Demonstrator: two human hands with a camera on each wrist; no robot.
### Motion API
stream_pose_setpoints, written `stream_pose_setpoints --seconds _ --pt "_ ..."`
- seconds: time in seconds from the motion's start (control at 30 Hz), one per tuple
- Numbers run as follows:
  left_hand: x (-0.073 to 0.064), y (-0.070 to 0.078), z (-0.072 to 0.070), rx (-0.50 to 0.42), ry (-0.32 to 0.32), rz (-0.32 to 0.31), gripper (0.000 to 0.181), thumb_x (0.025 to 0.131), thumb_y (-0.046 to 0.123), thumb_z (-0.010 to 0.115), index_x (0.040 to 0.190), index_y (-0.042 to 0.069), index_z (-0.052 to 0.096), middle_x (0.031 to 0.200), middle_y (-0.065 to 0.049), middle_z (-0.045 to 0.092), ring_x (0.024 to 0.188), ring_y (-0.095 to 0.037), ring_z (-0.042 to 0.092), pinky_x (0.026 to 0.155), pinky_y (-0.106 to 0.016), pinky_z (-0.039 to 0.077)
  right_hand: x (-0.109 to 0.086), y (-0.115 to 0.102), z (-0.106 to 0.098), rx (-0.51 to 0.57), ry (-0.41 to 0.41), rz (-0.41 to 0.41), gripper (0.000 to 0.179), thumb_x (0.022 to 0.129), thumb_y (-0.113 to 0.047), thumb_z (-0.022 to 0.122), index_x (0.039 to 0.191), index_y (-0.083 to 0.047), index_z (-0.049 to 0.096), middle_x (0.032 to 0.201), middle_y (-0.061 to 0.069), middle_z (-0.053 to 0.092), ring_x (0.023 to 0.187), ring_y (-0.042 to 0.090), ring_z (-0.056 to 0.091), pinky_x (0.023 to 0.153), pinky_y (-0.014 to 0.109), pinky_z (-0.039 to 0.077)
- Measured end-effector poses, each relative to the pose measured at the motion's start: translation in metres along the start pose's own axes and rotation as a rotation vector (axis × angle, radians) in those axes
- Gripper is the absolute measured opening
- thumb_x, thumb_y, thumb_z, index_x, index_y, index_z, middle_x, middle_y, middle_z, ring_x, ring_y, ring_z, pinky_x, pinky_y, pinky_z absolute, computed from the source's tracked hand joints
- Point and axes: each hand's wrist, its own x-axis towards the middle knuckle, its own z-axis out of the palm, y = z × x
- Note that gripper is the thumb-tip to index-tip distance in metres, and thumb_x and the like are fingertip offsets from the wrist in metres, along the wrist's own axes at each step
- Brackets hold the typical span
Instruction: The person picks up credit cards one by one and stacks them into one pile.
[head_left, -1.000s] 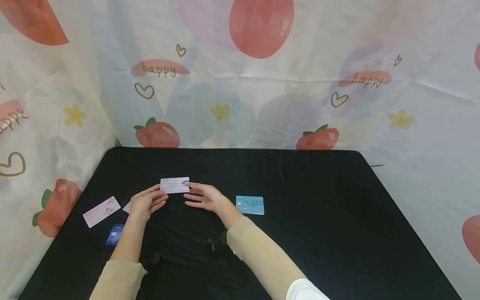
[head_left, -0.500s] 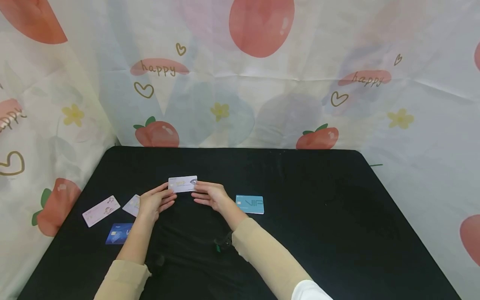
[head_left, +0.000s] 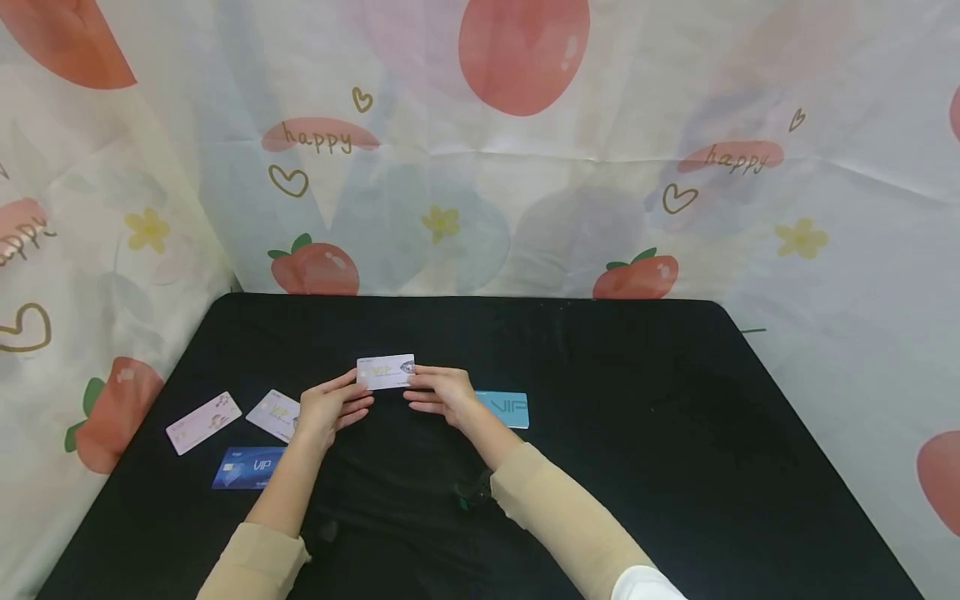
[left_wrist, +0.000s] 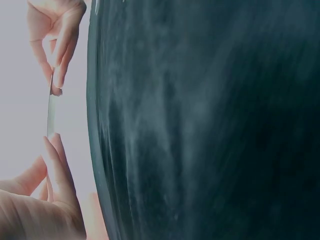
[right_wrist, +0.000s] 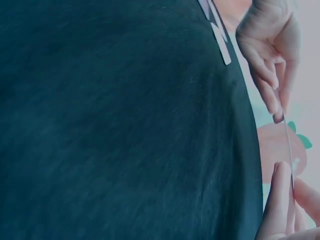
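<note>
Both hands hold a white VIP card up over the black table, its printed face toward the head camera. My left hand pinches the card's left end between thumb and fingers, and my right hand pinches its right end. In the left wrist view the card appears edge-on, a thin strip between the two hands. The right wrist view likewise shows the card from its edge, with the right hand's fingers at the near end.
On the black table at left lie a pink card, a white VIP card and a blue VIP card, the last two partly behind the left arm. A light-blue VIP card lies partly behind the right hand. A printed curtain hangs behind.
Both hands have moved to the right together with the held card. More of the white and blue cards at left now shows, while the right hand now covers part of the light-blue card.
</note>
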Motion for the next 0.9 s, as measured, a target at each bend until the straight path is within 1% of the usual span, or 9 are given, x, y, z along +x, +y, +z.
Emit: stream_pose_setpoints --seconds 0.17,0.3,0.5,0.7,0.9 --pt "-0.003 -0.004 0.010 0.016 -0.004 -0.002 0.044 0.090 0.006 0.056 0.133 0.006 0.047 0.085 -0.002 0.069 0.069 -0.013 0.068 0.064 -0.026 0.056 -0.007 0.001 -0.011 -0.011 0.010 -0.015 0.034 0.085 -0.003 0.062 0.119 -0.001 0.060 0.103 0.018 0.066 0.080 0.024 0.068 0.069 0.036 0.056" --pt "-0.006 -0.008 0.019 0.020 -0.018 0.007 0.043 0.089 0.004 0.056 0.132 0.004 0.048 0.084 -0.003 0.069 0.068 -0.013 0.068 0.063 -0.027 0.056 -0.013 0.001 -0.021 -0.026 0.030 -0.009 0.033 0.085 -0.005 0.062 0.118 -0.001 0.061 0.103 0.017 0.066 0.079 0.024 0.068 0.069 0.035 0.056" --pt "-0.009 -0.014 0.034 0.032 -0.043 0.019 0.043 0.088 0.004 0.058 0.131 0.003 0.049 0.089 -0.009 0.069 0.070 -0.015 0.068 0.064 -0.028 0.057 -0.022 -0.002 -0.037 -0.056 0.055 -0.016 0.034 0.085 -0.006 0.063 0.118 -0.001 0.060 0.104 0.017 0.066 0.078 0.023 0.068 0.069 0.035 0.056" --pt "-0.011 -0.019 0.050 0.049 -0.049 0.031 0.040 0.089 0.004 0.056 0.129 0.003 0.051 0.098 -0.015 0.068 0.072 -0.018 0.068 0.064 -0.030 0.057 -0.030 -0.005 -0.053 -0.070 0.072 -0.020 0.035 0.084 -0.005 0.064 0.118 0.000 0.060 0.104 0.018 0.066 0.077 0.023 0.068 0.069 0.036 0.056" --pt "-0.012 -0.025 0.067 0.056 -0.058 0.038 0.039 0.089 0.003 0.056 0.127 0.003 0.053 0.096 -0.016 0.068 0.073 -0.020 0.068 0.064 -0.031 0.057 -0.036 -0.004 -0.070 -0.067 0.104 -0.028 0.036 0.083 -0.004 0.064 0.118 0.001 0.060 0.102 0.019 0.066 0.077 0.024 0.068 0.068 0.036 0.057"
